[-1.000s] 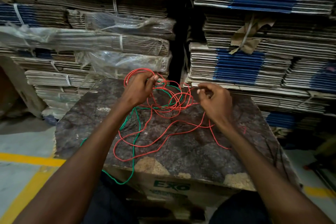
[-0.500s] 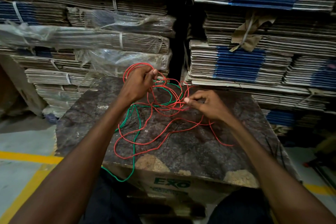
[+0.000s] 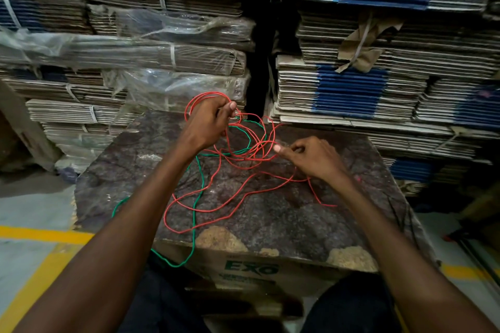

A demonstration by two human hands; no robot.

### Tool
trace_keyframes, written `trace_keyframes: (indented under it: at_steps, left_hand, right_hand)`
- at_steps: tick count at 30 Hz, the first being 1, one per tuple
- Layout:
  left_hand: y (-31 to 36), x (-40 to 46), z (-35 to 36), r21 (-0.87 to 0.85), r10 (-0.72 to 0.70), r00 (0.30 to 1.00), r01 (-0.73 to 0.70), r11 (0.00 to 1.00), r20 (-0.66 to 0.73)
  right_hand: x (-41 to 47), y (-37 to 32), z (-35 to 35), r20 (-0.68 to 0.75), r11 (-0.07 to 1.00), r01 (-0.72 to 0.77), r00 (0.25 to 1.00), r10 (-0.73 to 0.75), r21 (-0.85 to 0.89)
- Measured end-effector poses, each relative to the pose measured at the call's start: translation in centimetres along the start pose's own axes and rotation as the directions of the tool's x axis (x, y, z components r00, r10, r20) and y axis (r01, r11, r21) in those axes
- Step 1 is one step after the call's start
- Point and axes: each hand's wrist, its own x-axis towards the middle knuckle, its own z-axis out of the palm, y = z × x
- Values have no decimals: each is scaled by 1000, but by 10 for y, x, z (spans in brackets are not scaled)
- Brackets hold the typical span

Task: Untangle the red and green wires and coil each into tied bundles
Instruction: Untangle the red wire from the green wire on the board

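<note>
A thin red wire (image 3: 232,199) lies in loose loops across a dark marbled board (image 3: 284,213), tangled with a green wire (image 3: 199,186) that runs down over the board's near edge. My left hand (image 3: 208,124) is raised at the far side and grips several red loops, which arch above its knuckles. My right hand (image 3: 311,157) is lower, to the right, and pinches a red strand between thumb and forefinger near the knot where red and green cross.
The board rests on a cardboard box (image 3: 251,270) printed EXO, between my knees. Tall stacks of flattened cartons (image 3: 378,84) stand right behind it, some wrapped in plastic (image 3: 162,84). Grey floor with yellow lines (image 3: 40,235) lies to the left and right.
My right hand has dropped and moved left toward the tangle, pinching a red strand. My left hand has lifted slightly with its red loops.
</note>
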Motion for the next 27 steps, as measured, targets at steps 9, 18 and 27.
trace_keyframes:
  at_steps: [9,18,27]
  left_hand:
    - [2,-1,0,23,6,1000,-6,1000,5]
    - [0,-1,0,30,5,1000,-5,1000,-1]
    - [1,-2,2,52,24,1000,-24,998,1]
  right_hand:
    - [-12,-14,1,-387,987,139,908,-158,-78]
    - [-11,-17,5,-314,936,183,946,-84,300]
    - [-8,-12,9,-238,880,144,971,-36,453]
